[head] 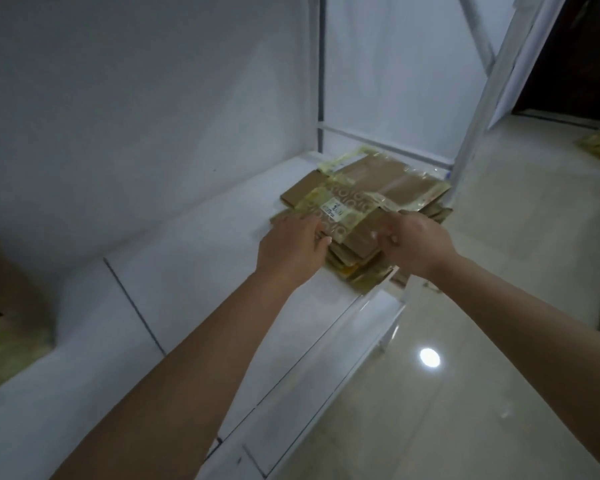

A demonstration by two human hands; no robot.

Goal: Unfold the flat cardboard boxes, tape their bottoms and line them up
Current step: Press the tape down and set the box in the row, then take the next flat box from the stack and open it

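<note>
a white shelf runs along a white wall, with a white metal frame post at its far end. a glossy pale tiled floor reflects a round light. a dark doorway shows at top right.

One view only, head cam, wide-angle w/ edges bowed. Scene is seen from above, facing fwd and down along both forearms to a white shelf against a wall. The stack of flat boxes is centred at arm's reach; floor is taken in at right. No 2nd view, so nothing shared.
</note>
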